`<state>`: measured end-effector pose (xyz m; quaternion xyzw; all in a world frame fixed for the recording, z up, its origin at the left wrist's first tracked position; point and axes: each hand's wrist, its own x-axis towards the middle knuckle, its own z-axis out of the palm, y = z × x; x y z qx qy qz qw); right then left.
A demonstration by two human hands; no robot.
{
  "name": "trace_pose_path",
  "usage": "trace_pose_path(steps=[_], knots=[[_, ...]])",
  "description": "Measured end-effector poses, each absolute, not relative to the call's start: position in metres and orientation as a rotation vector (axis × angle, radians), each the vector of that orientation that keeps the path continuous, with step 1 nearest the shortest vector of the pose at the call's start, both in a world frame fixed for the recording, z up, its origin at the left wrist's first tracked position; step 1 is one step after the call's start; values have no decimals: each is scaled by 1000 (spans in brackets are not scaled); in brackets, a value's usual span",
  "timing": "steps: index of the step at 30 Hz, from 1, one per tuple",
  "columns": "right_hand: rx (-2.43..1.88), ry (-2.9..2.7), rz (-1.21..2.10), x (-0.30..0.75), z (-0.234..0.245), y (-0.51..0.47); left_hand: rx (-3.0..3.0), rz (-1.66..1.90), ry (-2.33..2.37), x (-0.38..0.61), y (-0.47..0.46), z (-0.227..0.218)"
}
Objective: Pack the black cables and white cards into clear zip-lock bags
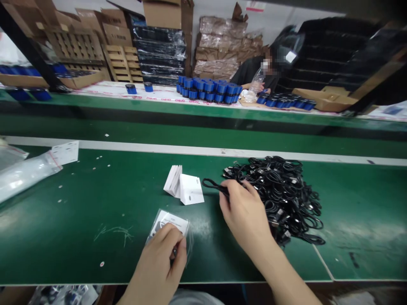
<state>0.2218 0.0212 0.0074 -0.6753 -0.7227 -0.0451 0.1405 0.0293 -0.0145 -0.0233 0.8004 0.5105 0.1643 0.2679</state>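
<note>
My left hand (163, 254) is closed over a clear plastic bag (189, 241) near the bench's front edge. Inside or under that film lies a printed white leaflet (171, 221), and something small and dark shows between my thumb and fingers. My right hand (243, 207) grips a bundled black cable (212, 184), whose loop sticks out to the left. Just right of it spreads a big pile of black USB cables (282, 190). Between and beyond my hands stand folded white leaflets (173, 181), with one white card (191, 189) leaning against them.
At the left lie clear plastic bags (28, 176) and a white card (67, 152). A white strip (152, 148) crosses the green bench (104, 190). Behind it, a raised shelf carries many blue cylinders (208, 88) and cardboard trays (324, 99). A person (254, 74) sits across, handling items.
</note>
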Motion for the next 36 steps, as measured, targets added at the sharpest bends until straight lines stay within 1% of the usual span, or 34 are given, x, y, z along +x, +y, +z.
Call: trace_pose_path(steps=[1,3,4,6,8,10,14,17,21,23,27,29,33,36], knots=[[-1868,-1979,55,221,10,9,2162,451,1376,29,-14,-24],[-1624,-1884,572,216,13,-17,2165,470,1366,29,-13,-25],[-1522,-1877,741,213,11,-28,2161,471,1358,29,-13,-26],[-1475,-1845,983,207,5,-44,2146,461,1351,28,-13,-29],[-1507,-1841,1098,204,-3,-50,2149,470,1351,27,-13,-30],[-1542,-1886,1076,203,-9,-51,2165,534,1348,27,-14,-31],[-1603,-2054,847,205,-14,-47,2179,618,1333,26,-16,-30],[-1538,-2161,729,200,-20,-47,2244,643,1360,27,-19,-30],[-1535,-2212,442,190,-35,-49,2385,648,1384,27,-23,-34],[-1533,-2128,506,187,-37,-49,2447,638,1363,28,-25,-35],[-1423,-1796,987,190,-23,-48,2453,647,1347,28,-28,-33],[-1367,-1744,1101,193,-15,-46,2436,676,1355,29,-30,-32],[-1341,-1733,1023,197,-14,-45,2365,772,1382,32,-33,-30],[-1319,-1767,833,193,-24,-47,2253,889,1426,34,-34,-29]])
